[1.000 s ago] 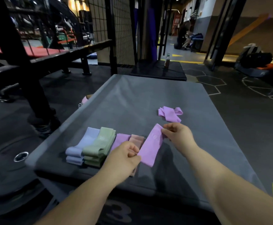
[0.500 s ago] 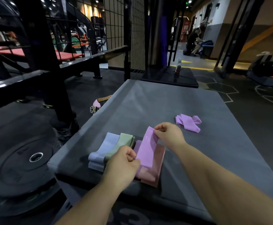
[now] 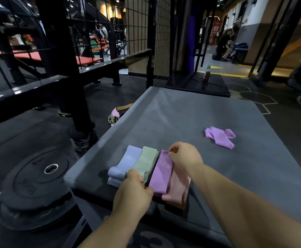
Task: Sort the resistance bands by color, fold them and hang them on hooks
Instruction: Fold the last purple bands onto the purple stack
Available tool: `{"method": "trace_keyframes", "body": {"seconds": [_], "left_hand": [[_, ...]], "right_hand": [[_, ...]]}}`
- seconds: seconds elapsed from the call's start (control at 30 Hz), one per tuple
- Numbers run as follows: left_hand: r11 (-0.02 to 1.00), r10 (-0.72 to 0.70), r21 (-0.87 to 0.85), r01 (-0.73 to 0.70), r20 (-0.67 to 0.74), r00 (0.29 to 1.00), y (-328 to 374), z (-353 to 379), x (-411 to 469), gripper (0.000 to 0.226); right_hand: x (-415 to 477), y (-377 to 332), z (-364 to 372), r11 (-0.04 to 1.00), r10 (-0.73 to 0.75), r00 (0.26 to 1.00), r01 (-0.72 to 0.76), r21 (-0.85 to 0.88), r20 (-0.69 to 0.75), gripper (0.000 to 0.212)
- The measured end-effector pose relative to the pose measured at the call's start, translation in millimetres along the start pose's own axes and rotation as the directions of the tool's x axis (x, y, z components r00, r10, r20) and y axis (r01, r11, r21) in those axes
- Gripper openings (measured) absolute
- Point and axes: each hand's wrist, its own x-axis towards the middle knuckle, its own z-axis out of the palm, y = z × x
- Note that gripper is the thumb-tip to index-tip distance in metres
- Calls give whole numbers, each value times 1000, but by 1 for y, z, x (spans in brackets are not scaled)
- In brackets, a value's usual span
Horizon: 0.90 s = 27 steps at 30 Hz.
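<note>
A purple resistance band (image 3: 161,173) lies stretched between my hands, low over the grey padded box (image 3: 190,122). My left hand (image 3: 132,196) pinches its near end and my right hand (image 3: 184,157) pinches its far end. It sits beside a folded green band (image 3: 145,162) and a folded blue band (image 3: 123,164) on the left, and partly over a pink band (image 3: 179,191) on the right. A crumpled purple band (image 3: 219,136) lies alone farther right on the box.
Black weight plates (image 3: 37,179) are stacked on the floor to the left. A black rack and wire mesh (image 3: 71,56) rise behind them. A lifting belt (image 3: 116,115) lies by the box's left edge. A bottle (image 3: 207,73) stands on a dark platform beyond.
Both hands have lowered the purple band from in the air down next to the green band, over the pink one. My view has shifted left and closer.
</note>
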Motion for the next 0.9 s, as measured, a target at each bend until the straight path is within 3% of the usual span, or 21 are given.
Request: {"method": "trace_keyframes", "body": {"seconds": [0.4,0.7,0.9], "left_hand": [[974,128,195,-115,-54,990,-4,11,-3,38],[984,115,138,-112,-7,993,-8,12,-1,29],[934,324,185,-304,-87,942,-3,2,-3,18]], "right_hand": [[4,6,14,998,13,1000,-13,-53,-10,26],[6,9,16,998,6,1000,-6,-56,-2,19],[4,9,14,1000,-10,1000,10,-11,6,12]]}}
